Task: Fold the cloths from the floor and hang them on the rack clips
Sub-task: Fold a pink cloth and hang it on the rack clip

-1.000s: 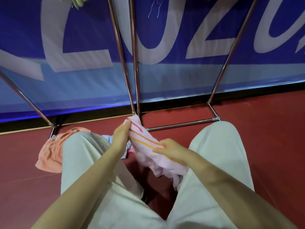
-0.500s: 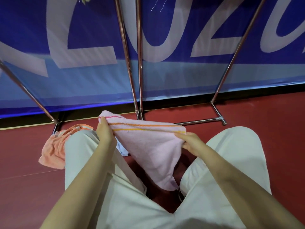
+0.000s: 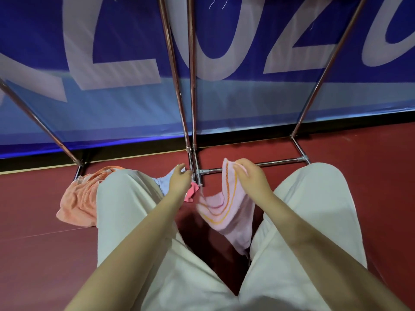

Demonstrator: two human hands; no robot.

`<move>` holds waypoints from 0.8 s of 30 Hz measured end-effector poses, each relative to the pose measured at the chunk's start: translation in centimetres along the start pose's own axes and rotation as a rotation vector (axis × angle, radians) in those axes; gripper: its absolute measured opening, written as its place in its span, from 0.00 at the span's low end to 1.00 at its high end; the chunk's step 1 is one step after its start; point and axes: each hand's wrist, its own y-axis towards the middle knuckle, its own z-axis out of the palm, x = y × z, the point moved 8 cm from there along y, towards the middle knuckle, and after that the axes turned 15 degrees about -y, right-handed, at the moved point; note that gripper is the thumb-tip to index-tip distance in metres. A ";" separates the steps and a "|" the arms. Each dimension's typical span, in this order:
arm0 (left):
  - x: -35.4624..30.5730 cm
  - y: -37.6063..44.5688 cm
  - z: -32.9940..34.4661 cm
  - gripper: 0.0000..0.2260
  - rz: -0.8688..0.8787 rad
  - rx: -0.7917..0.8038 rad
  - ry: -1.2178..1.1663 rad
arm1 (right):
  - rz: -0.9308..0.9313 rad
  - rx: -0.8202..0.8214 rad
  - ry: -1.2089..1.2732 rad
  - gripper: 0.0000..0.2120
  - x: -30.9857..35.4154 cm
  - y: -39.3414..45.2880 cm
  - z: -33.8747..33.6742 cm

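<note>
A pale pink cloth (image 3: 231, 212) with orange and yellow stripes hangs between my knees. My right hand (image 3: 251, 180) pinches its top corner, and the rest droops down toward the floor. My left hand (image 3: 179, 180) hovers to the left of the cloth with fingers loosely spread, holding nothing. Behind my left knee an orange cloth (image 3: 78, 198) lies crumpled on the red floor. A light blue cloth (image 3: 162, 184) and a small red-pink cloth (image 3: 192, 191) lie by my left hand. The metal rack (image 3: 190, 131) rises in front of me; its clips are out of view.
The rack's base bar (image 3: 269, 163) runs along the floor just beyond my hands. Slanted rack legs (image 3: 40, 122) spread left and right. A blue banner (image 3: 224, 97) with large white letters stands behind. My knees in white trousers (image 3: 125, 209) flank the hanging cloth.
My left hand has let go of the pink cloth's left corner. The cloth, stretched flat between both hands before, now dangles from my right hand alone.
</note>
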 end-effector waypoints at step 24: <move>1.2 -3.0 4.7 0.06 0.189 0.353 0.132 | 0.102 0.179 0.054 0.04 -2.0 -0.6 2.5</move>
